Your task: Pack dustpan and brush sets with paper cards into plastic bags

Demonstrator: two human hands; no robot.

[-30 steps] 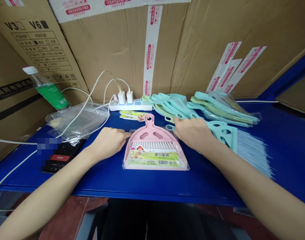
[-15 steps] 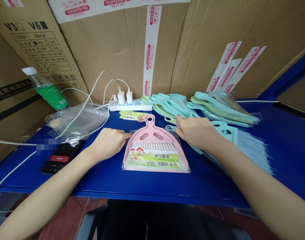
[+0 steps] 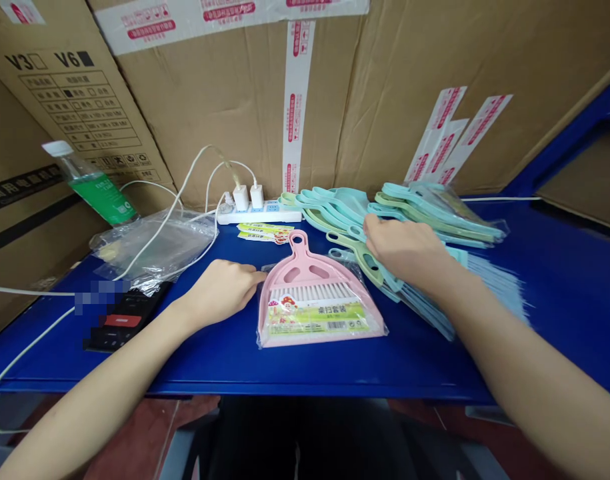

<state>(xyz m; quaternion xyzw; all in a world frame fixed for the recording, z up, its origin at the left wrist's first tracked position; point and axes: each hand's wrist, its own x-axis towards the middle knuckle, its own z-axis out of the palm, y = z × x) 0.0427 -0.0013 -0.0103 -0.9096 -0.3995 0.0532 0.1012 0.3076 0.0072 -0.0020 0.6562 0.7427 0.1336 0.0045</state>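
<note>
Cardboard panels (image 3: 225, 87) stand along the far side of a blue table (image 3: 225, 363). At its near middle lies the pink dustpan-and-brush set (image 3: 322, 303) in clear film, label up and handle pointing far. Its near edge has swung slightly right in the last half second, so it now sits a little askew. At its left edge is the left hand (image 3: 222, 290), mostly curled, forefinger stretched to the film; whether it pinches any, I cannot tell. The right hand (image 3: 405, 250) has shifted away to the far right, apart from the set, baring more of a green brush handle (image 3: 357, 248). Its fingers are bent over the loose brushes, tips hidden, so a hold on one cannot be confirmed. Judging by this, only the left hand now steadies or nudges the set. Beyond lie printed cards (image 3: 262, 233) and light-blue dustpans (image 3: 355, 200), with a white power strip (image 3: 279, 213) behind the cards; far left, a bottle (image 3: 105, 200) leans by clear bags (image 3: 155, 243).
</note>
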